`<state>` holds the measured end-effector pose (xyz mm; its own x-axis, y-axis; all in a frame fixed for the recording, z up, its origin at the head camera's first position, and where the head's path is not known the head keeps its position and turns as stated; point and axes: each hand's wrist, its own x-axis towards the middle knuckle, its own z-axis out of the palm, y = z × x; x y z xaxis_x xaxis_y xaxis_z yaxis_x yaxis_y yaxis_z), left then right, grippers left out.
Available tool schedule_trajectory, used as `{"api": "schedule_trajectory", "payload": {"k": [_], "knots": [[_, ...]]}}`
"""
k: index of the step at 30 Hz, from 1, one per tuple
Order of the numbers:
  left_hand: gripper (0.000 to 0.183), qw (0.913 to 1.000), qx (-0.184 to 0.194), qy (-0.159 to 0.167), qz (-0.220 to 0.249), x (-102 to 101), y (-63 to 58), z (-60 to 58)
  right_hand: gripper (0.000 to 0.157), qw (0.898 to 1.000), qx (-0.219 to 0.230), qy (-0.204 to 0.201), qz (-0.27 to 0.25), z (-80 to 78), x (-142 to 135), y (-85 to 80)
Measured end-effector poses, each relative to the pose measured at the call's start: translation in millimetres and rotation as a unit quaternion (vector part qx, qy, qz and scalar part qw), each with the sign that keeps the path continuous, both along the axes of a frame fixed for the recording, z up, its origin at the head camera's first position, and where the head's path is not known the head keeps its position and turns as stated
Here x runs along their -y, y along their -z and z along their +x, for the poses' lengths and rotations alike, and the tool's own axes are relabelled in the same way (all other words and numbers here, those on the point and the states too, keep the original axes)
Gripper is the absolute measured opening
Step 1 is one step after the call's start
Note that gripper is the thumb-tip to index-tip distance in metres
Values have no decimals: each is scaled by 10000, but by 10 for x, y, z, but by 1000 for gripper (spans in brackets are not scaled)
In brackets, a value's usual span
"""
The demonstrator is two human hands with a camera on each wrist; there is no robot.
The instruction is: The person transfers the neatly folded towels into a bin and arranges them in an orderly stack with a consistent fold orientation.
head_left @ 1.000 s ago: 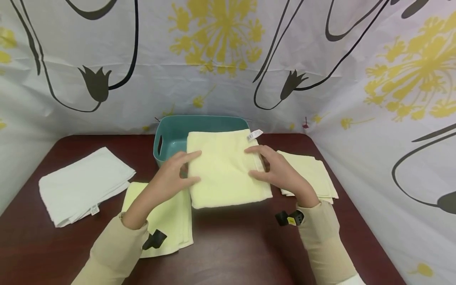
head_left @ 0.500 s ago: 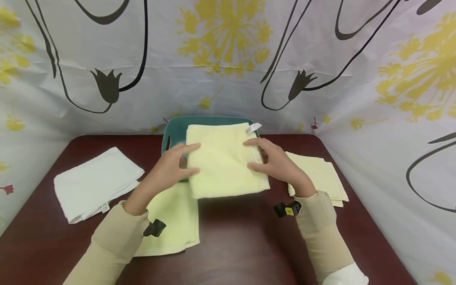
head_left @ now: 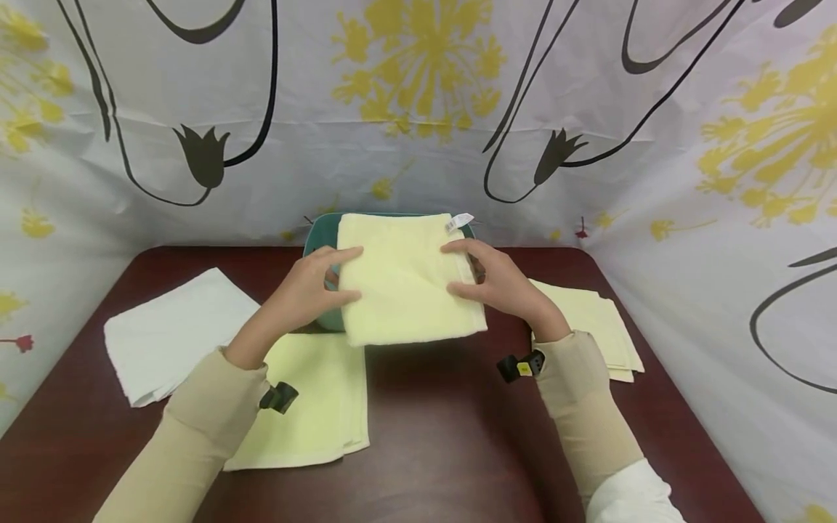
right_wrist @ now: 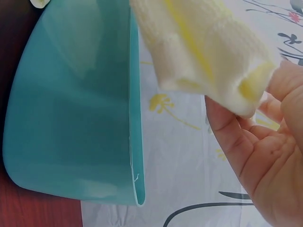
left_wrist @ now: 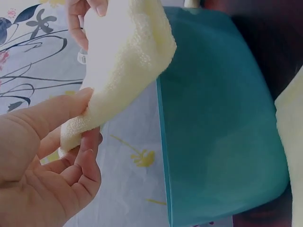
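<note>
A folded pale yellow towel with a white tag at its far right corner is held up between both hands. My left hand pinches its left edge, thumb on the near face and fingers beneath, as the left wrist view shows. On the right edge my right hand grips in the same way; its fingers curl under the folded layers. Behind and below the towel stands a teal bin, its opening mostly covered by the towel in the head view.
White folded towels lie at the left of the dark red table. A yellow towel stack is at front left, partly under my left forearm. More yellow towels lie at the right. A patterned cloth hangs behind the table.
Both hands have lifted the yellow towel and carried it farther away, so it now hides more of the bin. The head view has shifted slightly to the left.
</note>
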<state>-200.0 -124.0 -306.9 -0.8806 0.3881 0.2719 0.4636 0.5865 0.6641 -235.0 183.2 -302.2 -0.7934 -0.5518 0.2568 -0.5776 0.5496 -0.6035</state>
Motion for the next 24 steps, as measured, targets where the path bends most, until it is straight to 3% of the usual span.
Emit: {"api": "schedule_trajectory", "payload": {"k": [9, 24], "knots": [[62, 9997, 238, -2, -88, 54, -100, -168, 52, 9999, 81, -101, -12, -166, 44, -58], [62, 9986, 516, 124, 39, 141, -160, -368, 52, 9990, 369, 235, 57, -377, 145, -144]]}}
